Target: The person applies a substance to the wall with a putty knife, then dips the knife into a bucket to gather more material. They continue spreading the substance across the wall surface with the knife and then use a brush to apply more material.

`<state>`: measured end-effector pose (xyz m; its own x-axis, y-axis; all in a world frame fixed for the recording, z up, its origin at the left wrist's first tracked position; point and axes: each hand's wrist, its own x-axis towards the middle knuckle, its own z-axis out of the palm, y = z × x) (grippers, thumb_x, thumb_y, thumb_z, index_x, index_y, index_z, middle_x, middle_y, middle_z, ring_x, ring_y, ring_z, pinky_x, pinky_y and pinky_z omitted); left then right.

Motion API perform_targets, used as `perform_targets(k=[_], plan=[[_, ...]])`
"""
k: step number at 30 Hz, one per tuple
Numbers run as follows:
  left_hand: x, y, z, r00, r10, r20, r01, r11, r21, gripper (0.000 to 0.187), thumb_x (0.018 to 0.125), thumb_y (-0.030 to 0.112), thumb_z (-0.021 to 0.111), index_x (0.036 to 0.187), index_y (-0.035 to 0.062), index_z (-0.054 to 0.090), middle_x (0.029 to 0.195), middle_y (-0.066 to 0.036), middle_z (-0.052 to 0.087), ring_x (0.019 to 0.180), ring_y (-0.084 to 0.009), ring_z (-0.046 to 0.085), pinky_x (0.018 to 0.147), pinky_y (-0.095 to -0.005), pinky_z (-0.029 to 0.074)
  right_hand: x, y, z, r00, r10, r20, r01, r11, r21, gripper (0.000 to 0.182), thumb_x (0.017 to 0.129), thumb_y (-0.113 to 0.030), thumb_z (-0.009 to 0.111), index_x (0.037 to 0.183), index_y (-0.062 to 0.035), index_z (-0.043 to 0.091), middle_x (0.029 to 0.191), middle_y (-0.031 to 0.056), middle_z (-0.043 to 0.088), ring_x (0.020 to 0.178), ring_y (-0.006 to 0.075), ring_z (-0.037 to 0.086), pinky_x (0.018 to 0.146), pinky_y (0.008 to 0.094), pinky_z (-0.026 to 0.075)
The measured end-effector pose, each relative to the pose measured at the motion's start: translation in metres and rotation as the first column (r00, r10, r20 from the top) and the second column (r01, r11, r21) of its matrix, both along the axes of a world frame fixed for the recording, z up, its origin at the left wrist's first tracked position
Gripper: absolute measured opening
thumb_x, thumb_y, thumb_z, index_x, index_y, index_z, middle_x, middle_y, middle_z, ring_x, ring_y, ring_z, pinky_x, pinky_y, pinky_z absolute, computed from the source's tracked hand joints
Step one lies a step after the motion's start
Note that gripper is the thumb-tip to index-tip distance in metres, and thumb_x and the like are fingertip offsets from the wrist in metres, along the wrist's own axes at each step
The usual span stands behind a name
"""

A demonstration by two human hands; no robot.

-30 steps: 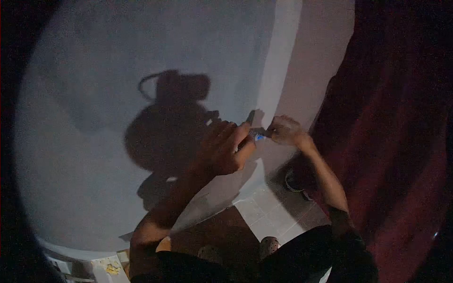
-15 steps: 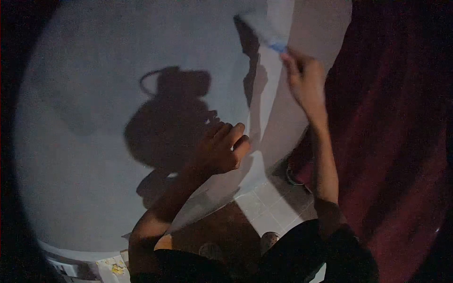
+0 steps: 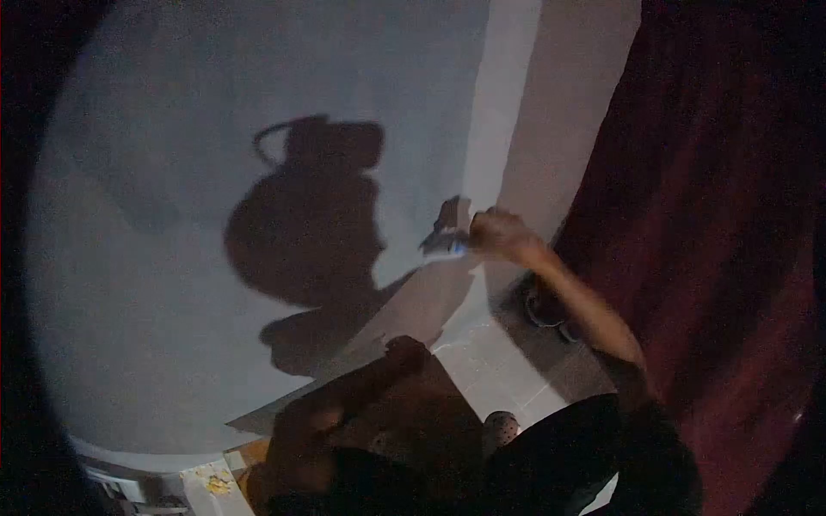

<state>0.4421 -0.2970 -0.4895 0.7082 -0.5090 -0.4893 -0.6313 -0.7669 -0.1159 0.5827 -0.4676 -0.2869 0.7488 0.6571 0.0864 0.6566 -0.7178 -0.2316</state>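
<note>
My right hand (image 3: 503, 235) is closed around a small hand tool (image 3: 444, 248) with a blue part near the grip and a pale, flat head. Motion blurs its exact kind. That head is at or close to the grey-white wall (image 3: 172, 301), where the wall meets a lighter vertical strip (image 3: 502, 103). Lower down, my left hand (image 3: 408, 351) is in deep shadow near the wall's bottom edge. Its fingers are too dark to make out.
A dark red curtain (image 3: 705, 258) hangs along the right side. Pale floor tiles (image 3: 482, 361) and a speckled shoe (image 3: 501, 430) show below. At lower left lies a white sheet with yellow marks (image 3: 215, 482). A large head-shaped shadow falls on the wall.
My right hand has come down and left with the tool, from high on the wall. My left hand has dropped from in front of the wall into shadow.
</note>
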Motion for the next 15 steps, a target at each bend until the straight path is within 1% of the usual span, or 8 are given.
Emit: perform_targets(k=[2, 3, 6, 7, 8, 11, 14, 15], plan=[[-0.015, -0.005, -0.010, 0.996, 0.018, -0.085, -0.017, 1.000, 0.020, 0.024, 0.074, 0.024, 0.064, 0.095, 0.0112, 0.065, 0.094, -0.009, 0.063, 0.083, -0.0260, 0.063, 0.070, -0.0469, 0.050, 0.003, -0.005, 0.035, 0.984, 0.063, 0.165, -0.070, 0.997, 0.040, 0.019, 0.079, -0.021, 0.064, 0.087, -0.0041, 0.065, 0.083, 0.0122, 0.064, 0.079, 0.0228, 0.061, 0.066, 0.0371, 0.048], [-0.018, -0.010, -0.014, 0.992, 0.026, -0.124, -0.024, 1.000, 0.019, 0.024, 0.074, 0.024, 0.064, 0.094, 0.0111, 0.065, 0.093, -0.009, 0.064, 0.083, -0.0265, 0.064, 0.071, -0.0477, 0.050, -0.004, -0.007, 0.061, 0.982, 0.017, 0.187, -0.049, 0.984, 0.170, 0.021, 0.078, -0.020, 0.064, 0.090, -0.0038, 0.067, 0.079, 0.0150, 0.065, 0.075, 0.0248, 0.064, 0.068, 0.0383, 0.049], [-0.008, -0.034, -0.047, 0.995, -0.102, -0.006, 0.096, 0.953, -0.287, 0.019, 0.076, 0.024, 0.060, 0.090, 0.0112, 0.065, 0.078, -0.008, 0.064, 0.075, -0.0276, 0.064, 0.062, -0.0470, 0.050, -0.040, -0.039, 0.130, 0.874, -0.190, 0.447, 0.023, 0.936, 0.352, 0.025, 0.079, -0.017, 0.062, 0.095, 0.0003, 0.066, 0.073, 0.0200, 0.064, 0.068, 0.0260, 0.066, 0.066, 0.0377, 0.050], [-0.001, -0.033, -0.054, 0.985, -0.151, 0.082, 0.172, 0.891, -0.421, 0.017, 0.078, 0.024, 0.058, 0.087, 0.0112, 0.064, 0.071, -0.007, 0.063, 0.072, -0.0279, 0.063, 0.057, -0.0463, 0.049, -0.051, -0.042, 0.147, 0.861, -0.263, 0.435, 0.004, 0.859, 0.512, 0.024, 0.081, -0.016, 0.060, 0.096, 0.0012, 0.066, 0.072, 0.0209, 0.064, 0.066, 0.0259, 0.066, 0.064, 0.0368, 0.049], [0.001, -0.037, -0.049, 0.988, -0.127, 0.084, 0.149, 0.916, -0.373, 0.016, 0.077, 0.024, 0.058, 0.085, 0.0109, 0.064, 0.072, -0.007, 0.063, 0.072, -0.0280, 0.064, 0.059, -0.0460, 0.050, -0.058, -0.043, 0.156, 0.850, -0.334, 0.407, -0.020, 0.752, 0.659, 0.024, 0.083, -0.016, 0.059, 0.097, 0.0021, 0.066, 0.072, 0.0218, 0.063, 0.064, 0.0259, 0.065, 0.062, 0.0359, 0.049], [0.007, -0.057, -0.027, 0.992, -0.085, 0.090, 0.103, 0.970, -0.220, 0.015, 0.078, 0.024, 0.058, 0.080, 0.0101, 0.063, 0.074, -0.009, 0.064, 0.074, -0.0275, 0.065, 0.061, -0.0453, 0.051, -0.057, -0.047, 0.159, 0.694, -0.411, 0.591, -0.188, 0.689, 0.700, 0.023, 0.086, -0.014, 0.055, 0.099, 0.0029, 0.065, 0.069, 0.0214, 0.063, 0.056, 0.0236, 0.062, 0.057, 0.0339, 0.047], [0.008, -0.059, -0.034, 0.993, -0.080, 0.084, 0.089, 0.991, -0.103, 0.016, 0.078, 0.023, 0.058, 0.085, 0.0102, 0.064, 0.075, -0.011, 0.064, 0.074, -0.0264, 0.066, 0.061, -0.0450, 0.052, -0.031, -0.043, 0.126, 0.826, -0.275, 0.492, -0.079, 0.808, 0.583, 0.024, 0.088, -0.015, 0.055, 0.100, 0.0031, 0.065, 0.066, 0.0208, 0.061, 0.052, 0.0222, 0.058, 0.053, 0.0340, 0.046], [0.012, -0.052, -0.046, 0.994, -0.071, 0.080, 0.079, 0.993, -0.090, 0.016, 0.078, 0.022, 0.058, 0.087, 0.0104, 0.065, 0.077, -0.011, 0.064, 0.074, -0.0264, 0.066, 0.060, -0.0452, 0.052, -0.021, -0.033, 0.107, 0.808, -0.254, 0.532, -0.153, 0.781, 0.605, 0.025, 0.088, -0.015, 0.055, 0.101, 0.0032, 0.064, 0.065, 0.0205, 0.061, 0.052, 0.0221, 0.058, 0.053, 0.0339, 0.045]])
